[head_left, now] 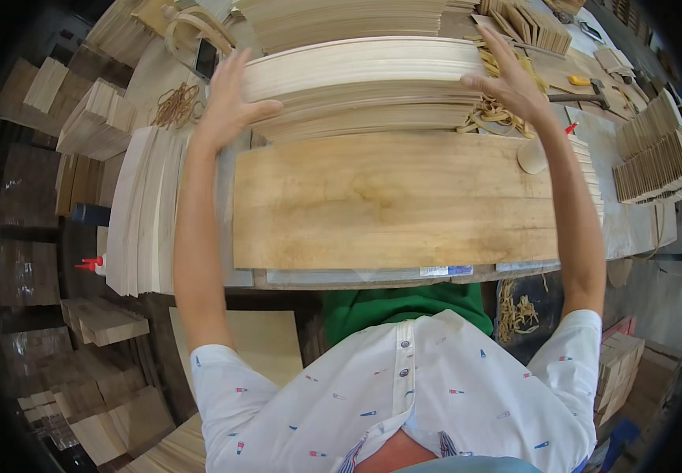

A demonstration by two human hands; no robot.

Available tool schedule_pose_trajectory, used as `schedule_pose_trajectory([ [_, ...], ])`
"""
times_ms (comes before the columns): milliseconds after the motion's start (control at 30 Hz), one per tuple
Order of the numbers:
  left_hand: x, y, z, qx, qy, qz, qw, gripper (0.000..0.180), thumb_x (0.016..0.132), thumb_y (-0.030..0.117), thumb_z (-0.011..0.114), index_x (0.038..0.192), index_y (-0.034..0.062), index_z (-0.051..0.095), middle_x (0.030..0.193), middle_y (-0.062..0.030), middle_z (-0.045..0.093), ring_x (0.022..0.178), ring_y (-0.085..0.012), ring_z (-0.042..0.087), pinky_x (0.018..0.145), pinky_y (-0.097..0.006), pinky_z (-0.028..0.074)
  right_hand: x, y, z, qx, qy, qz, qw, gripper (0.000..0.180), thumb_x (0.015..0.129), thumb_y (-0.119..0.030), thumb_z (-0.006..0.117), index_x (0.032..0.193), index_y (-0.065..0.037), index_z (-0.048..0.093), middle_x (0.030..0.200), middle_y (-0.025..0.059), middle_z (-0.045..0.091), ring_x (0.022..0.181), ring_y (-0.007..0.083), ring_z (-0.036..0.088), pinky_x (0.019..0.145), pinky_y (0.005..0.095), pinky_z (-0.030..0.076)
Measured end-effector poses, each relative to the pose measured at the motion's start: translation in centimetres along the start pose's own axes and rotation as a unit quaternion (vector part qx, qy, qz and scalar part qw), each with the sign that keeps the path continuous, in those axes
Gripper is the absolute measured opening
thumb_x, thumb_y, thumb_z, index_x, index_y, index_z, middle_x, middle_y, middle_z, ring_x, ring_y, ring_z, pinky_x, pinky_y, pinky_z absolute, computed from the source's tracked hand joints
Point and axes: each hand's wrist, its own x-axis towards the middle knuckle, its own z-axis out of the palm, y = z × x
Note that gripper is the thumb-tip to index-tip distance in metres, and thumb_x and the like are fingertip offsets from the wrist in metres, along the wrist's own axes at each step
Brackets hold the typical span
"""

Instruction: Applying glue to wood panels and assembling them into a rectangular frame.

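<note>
The stack of pale wooden strips lies at the upper middle of the frame, with the left hand and right hand spread wide at its ends; firm contact is unclear. Even, level pressure from both palms should square the edges without bowing strips.

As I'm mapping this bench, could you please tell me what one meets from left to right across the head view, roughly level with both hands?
Brown bands, left hand, pale wood sheets, right hand, hammer, wood pieces.
</note>
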Motion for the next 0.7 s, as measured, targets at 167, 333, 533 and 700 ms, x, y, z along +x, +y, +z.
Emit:
schedule_pose_trajectory([
  [167,3.3,1.6,-0.4,0.135,-0.191,0.077,0.969,0.101,0.058,0.032,0.078,0.142,0.0066,0.028,0.141,-0.0214,0.034,0.131,-0.0369,0.031,0.11,-0.042,0.026,3.6,-1.5,0.4,-0.114,-0.16,-0.099,0.975,0.095,0.067,-0.032,0.076,0.144,-0.01,0.026,0.149,0.0161,0.024,0.138,0.0299,0.023,0.112,0.0386,0.027],
  [333,5.1,2.2,-1.1,0.044,-0.302,-0.001,0.952,0.101,0.056,0.024,0.077,0.143,0.0125,0.027,0.141,-0.0154,0.034,0.129,-0.03,0.034,0.108,-0.036,0.03,5.4,-2.4,0.2,-0.122,-0.264,-0.044,0.956,0.097,0.059,-0.023,0.073,0.144,-0.009,0.027,0.142,0.0184,0.033,0.129,0.0309,0.035,0.107,0.0376,0.035],
  [533,6.2,2.4,-1.3,0.079,-0.33,0.004,0.941,0.104,0.054,0.025,0.076,0.144,0.0133,0.025,0.14,-0.0147,0.034,0.128,-0.0299,0.034,0.108,-0.035,0.031,5.8,-2.7,0.0,-0.169,-0.255,-0.052,0.951,0.099,0.055,-0.021,0.072,0.144,-0.01,0.028,0.14,0.0187,0.034,0.127,0.032,0.038,0.105,0.0376,0.037],
  [700,5.8,1.3,-1.0,0.078,-0.315,0.027,0.946,0.104,0.054,0.025,0.076,0.144,0.014,0.025,0.141,-0.0157,0.034,0.127,-0.0305,0.035,0.107,-0.036,0.031,5.4,-3.7,0.1,-0.158,-0.257,-0.039,0.953,0.098,0.056,-0.022,0.072,0.144,-0.011,0.028,0.14,0.0193,0.034,0.127,0.0325,0.037,0.105,0.0382,0.037],
])
